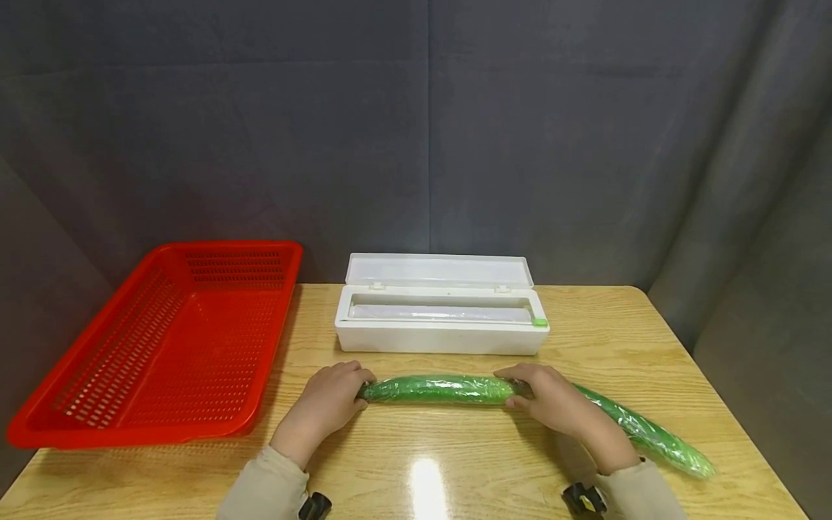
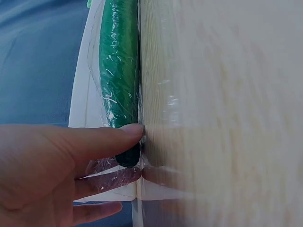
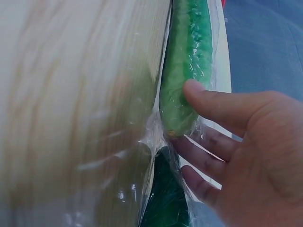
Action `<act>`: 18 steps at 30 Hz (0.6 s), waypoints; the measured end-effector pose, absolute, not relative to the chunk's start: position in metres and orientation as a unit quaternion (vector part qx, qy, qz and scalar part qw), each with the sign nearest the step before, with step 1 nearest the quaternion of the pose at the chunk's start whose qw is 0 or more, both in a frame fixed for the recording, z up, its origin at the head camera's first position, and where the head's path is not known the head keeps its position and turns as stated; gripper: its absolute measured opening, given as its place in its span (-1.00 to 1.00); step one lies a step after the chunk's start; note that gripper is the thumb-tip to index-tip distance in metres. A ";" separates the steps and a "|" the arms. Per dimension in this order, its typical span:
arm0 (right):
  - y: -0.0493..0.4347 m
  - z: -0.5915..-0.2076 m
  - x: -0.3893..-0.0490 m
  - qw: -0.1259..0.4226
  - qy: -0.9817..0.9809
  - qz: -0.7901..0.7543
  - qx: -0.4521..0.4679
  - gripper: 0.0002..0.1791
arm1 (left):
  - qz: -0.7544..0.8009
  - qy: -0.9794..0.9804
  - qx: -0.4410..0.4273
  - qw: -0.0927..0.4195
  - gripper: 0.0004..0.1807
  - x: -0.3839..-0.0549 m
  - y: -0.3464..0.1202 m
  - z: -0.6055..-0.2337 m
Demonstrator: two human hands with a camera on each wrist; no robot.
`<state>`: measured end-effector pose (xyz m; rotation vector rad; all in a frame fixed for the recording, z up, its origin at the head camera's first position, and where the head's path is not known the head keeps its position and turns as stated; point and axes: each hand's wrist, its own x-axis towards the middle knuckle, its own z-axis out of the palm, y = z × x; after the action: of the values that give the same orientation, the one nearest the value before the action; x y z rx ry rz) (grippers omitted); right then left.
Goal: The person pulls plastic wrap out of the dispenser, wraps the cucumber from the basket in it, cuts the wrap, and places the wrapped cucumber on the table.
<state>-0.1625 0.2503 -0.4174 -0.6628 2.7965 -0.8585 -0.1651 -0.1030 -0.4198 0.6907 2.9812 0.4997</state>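
Observation:
A green cucumber [image 1: 442,389] wrapped in shiny clear film lies crosswise on the table in the head view. My left hand [image 1: 331,397] grips its dark left end; in the left wrist view the thumb [image 2: 120,135] lies across the cucumber [image 2: 119,61] and the fingers reach past its tip, with film around them. At the paler right end, my right hand [image 1: 552,397] holds the cucumber, thumb [image 3: 208,97] on its side and fingers by its tip. A second wrapped cucumber [image 1: 656,433] slants toward the front right, passing behind the right hand and wrist.
Just behind the cucumber stands a white film dispenser [image 1: 442,339], its lid [image 1: 438,270] raised and a film roll [image 1: 442,313] inside. A large red basket [image 1: 260,404] sits on the left. Grey curtain [image 1: 416,144] closes off the wooden table's [image 1: 364,477] back.

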 end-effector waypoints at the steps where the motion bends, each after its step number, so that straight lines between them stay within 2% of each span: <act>1: 0.250 -0.417 -0.162 0.070 0.931 -0.286 -0.218 -0.53 | 0.160 0.961 0.224 0.020 -0.67 -0.165 -0.103 -0.420; 9: 0.249 -0.418 -0.162 0.071 0.931 -0.286 -0.215 -0.55 | 0.155 0.962 0.225 0.019 -0.69 -0.164 -0.103 -0.418; 18: 0.249 -0.418 -0.162 0.057 0.932 -0.290 -0.210 -0.55 | 0.154 0.962 0.224 -0.006 -0.70 -0.166 -0.104 -0.418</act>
<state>-0.1616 0.2485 -0.4179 -0.6356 2.8260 -0.8782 -0.1661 -0.1037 -0.4176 0.7074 3.0352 0.4870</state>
